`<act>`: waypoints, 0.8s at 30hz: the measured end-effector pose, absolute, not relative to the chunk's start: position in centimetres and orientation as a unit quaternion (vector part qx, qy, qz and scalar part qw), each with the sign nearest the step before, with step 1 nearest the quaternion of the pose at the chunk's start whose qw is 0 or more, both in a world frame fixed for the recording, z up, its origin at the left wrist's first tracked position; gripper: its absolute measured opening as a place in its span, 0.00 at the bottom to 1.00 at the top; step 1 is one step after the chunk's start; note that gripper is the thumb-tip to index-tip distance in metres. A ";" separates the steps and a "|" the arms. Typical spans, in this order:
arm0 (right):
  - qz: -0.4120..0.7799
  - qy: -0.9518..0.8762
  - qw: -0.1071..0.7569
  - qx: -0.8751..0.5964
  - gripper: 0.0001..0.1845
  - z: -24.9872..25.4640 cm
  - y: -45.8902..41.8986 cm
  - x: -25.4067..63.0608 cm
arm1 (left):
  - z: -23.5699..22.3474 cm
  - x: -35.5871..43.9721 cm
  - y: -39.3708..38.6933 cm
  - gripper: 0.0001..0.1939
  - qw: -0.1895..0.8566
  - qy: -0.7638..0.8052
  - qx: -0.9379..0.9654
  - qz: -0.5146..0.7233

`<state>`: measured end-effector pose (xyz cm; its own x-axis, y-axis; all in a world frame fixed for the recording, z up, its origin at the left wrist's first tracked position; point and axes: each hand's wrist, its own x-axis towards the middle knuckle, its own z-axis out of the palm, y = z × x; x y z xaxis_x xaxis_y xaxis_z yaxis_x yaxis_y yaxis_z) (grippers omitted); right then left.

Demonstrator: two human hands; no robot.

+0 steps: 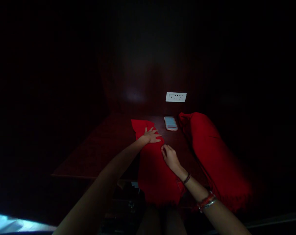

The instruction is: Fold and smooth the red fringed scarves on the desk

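Observation:
A red scarf (pixel 154 166) with a fringed lower end lies over the dark table and hangs past its front edge. My left hand (pixel 151 135) rests flat on its upper part with the fingers spread, holding nothing. Closed in a pinch at the scarf's right edge is my right hand (pixel 170 156); its fingertips are at the cloth just below my left hand. The far corner of the scarf spreads out to the left, a little uneven. My right wrist has a dark band and several bracelets.
A lit phone (pixel 171 123) lies on the table (pixel 96 150) beyond my hands. To the right a second red fringed cloth (pixel 211 150) lies in a thick folded bundle. A white socket panel (pixel 176 97) is on the back wall. The surroundings are very dark.

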<state>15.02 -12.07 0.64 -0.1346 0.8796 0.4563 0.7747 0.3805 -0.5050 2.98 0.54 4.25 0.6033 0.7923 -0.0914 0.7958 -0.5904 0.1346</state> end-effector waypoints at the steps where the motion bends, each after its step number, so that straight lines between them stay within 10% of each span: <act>1: 0.075 -0.747 0.359 -0.555 0.08 0.7 -11.9 15.2 | 4.4 2.5 0.2 0.27 0.072 0.428 0.901 0.012; 9: 0.116 -0.711 0.282 -0.634 0.12 2.9 -11.0 14.6 | 4.0 -6.0 -0.6 0.21 0.155 0.577 0.748 0.288; 16: 0.003 -0.723 0.187 -0.665 0.15 1.6 -12.7 12.4 | 2.3 -10.1 0.1 0.20 0.508 0.403 0.707 0.281; 24: 0.048 -0.797 0.264 -0.541 0.15 0.9 -11.9 15.7 | 4.2 -10.7 0.6 0.10 0.479 0.331 0.797 0.160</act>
